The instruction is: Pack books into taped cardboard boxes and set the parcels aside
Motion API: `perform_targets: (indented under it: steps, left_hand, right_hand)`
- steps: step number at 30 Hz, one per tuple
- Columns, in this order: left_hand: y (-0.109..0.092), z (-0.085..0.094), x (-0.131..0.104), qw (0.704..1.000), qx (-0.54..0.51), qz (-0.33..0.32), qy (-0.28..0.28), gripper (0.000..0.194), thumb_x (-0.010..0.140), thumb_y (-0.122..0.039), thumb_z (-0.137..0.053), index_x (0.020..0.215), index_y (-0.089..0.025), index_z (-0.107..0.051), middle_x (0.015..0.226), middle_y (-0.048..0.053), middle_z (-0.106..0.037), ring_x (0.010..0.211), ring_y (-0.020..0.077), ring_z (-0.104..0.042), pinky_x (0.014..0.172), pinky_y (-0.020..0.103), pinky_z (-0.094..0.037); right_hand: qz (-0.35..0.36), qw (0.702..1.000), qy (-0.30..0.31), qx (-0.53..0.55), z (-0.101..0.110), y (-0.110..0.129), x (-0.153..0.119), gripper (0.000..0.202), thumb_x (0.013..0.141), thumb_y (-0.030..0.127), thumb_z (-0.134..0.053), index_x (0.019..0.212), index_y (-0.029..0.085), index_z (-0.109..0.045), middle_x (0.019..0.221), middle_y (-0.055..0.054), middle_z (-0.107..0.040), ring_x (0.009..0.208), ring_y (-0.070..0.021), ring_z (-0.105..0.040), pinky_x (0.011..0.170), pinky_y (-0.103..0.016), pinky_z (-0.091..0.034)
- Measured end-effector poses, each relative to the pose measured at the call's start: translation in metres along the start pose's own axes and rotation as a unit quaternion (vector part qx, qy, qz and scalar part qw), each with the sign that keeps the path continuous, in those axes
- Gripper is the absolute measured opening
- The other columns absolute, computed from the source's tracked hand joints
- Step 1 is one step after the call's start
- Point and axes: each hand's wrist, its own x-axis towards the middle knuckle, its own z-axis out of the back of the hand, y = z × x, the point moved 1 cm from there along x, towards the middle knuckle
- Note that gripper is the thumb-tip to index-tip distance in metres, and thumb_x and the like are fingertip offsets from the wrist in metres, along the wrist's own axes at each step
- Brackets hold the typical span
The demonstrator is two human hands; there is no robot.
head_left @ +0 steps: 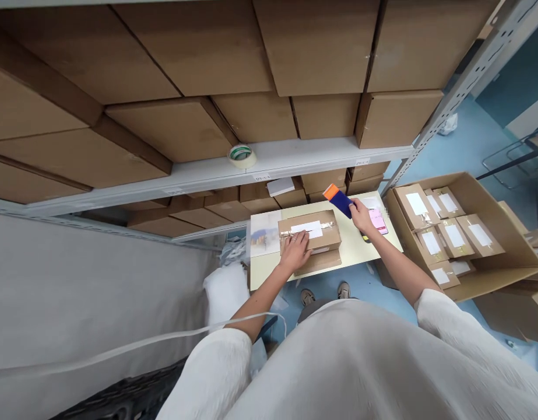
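A taped cardboard box [331, 223] with a white label [313, 227] lies on a small pale yellow table [356, 249]. My left hand [295, 251] rests on top of the box, fingers laid out flat over the label's near edge. In my right hand [360, 216] is a flat, dark blue and orange packet [342, 202], gripped at its near end and held to the right of the box. Whether it is a card, sleeve or thin box cannot be made out. Beside that hand lies a phone [379, 221] with a pink screen, partly hidden by my wrist.
Shelves [303, 153] stacked with cardboard boxes stand ahead, with a tape roll [242, 156] on the shelf edge. At right a large open carton [509, 269] holds several labelled boxes. White wrapping material [227, 294] lies left of the table; a white cable [172, 336] crosses near my left arm.
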Motion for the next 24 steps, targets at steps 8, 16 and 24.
perform_targets:
  steps: [8,16,24]
  left_hand:
    - [0.008,-0.003,-0.004,0.999,-0.019,-0.026,-0.041,0.064,0.1,-0.039,-0.061,0.161,-0.022,-0.053,0.166,0.018,-0.052,0.158,0.0392,-0.039,0.128,0.057,-0.027]
    - [0.01,-0.003,-0.009,0.998,-0.029,-0.019,-0.043,0.06,0.1,-0.039,-0.065,0.158,-0.023,-0.056,0.17,0.019,-0.045,0.155,0.0401,-0.041,0.121,0.057,-0.036]
    - [0.013,0.002,-0.009,0.996,-0.074,0.003,-0.058,0.066,0.091,-0.04,-0.078,0.153,-0.027,-0.059,0.158,0.019,-0.056,0.148,0.0428,-0.047,0.121,0.061,-0.033]
  right_hand:
    - [0.003,0.982,0.174,0.068,-0.05,0.04,-0.009,0.027,0.09,0.044,-0.045,0.091,0.024,-0.062,0.091,-0.003,-0.067,0.094,-0.0252,-0.061,0.089,-0.037,-0.051]
    - [0.028,0.972,0.23,-0.046,-0.05,0.048,-0.025,0.06,0.078,0.06,-0.083,0.123,0.025,-0.066,0.115,-0.005,-0.075,0.108,-0.0266,-0.068,0.101,-0.04,-0.053]
    - [0.053,0.954,0.251,-0.152,-0.043,0.074,-0.035,0.065,0.074,0.031,-0.08,0.136,0.024,-0.064,0.129,-0.008,-0.076,0.114,-0.0278,-0.071,0.101,-0.039,-0.055]
